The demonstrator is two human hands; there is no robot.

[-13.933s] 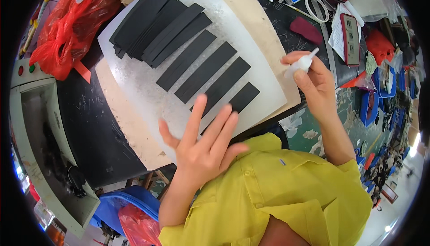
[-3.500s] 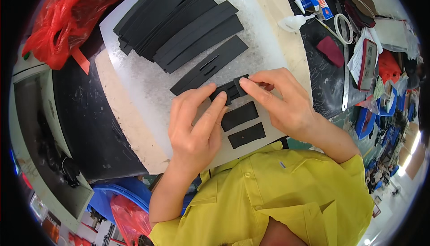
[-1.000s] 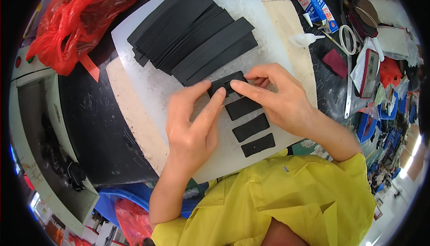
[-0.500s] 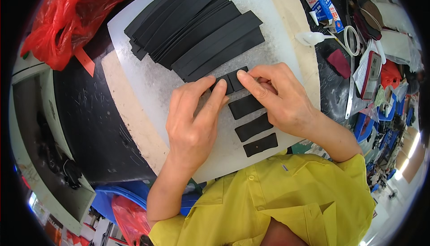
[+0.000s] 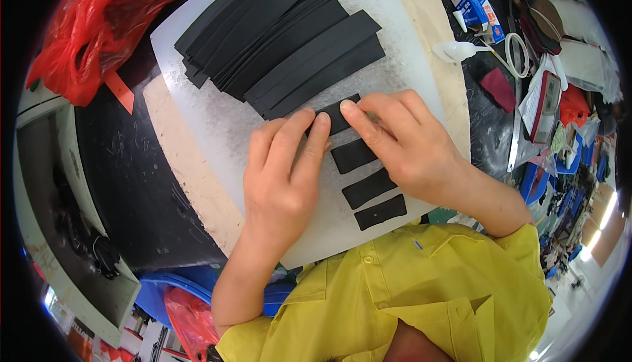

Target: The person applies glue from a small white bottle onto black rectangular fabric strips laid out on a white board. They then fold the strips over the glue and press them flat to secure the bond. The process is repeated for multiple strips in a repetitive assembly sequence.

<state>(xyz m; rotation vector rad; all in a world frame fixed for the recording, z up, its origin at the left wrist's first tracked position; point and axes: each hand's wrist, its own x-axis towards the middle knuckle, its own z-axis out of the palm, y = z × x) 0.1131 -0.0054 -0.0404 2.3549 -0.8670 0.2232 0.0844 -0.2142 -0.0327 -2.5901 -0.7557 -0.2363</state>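
I've got the short black piece over the white sheet, at the hub of a clock whose twelve points away from me. My left hand is clamped on its eight o'clock end, my right hand on its two o'clock end (what my fingers do underneath, I can't see). Three more short pieces run in a row toward five. A pile of long black strips fans out at eleven, and the white bottle lies at two.
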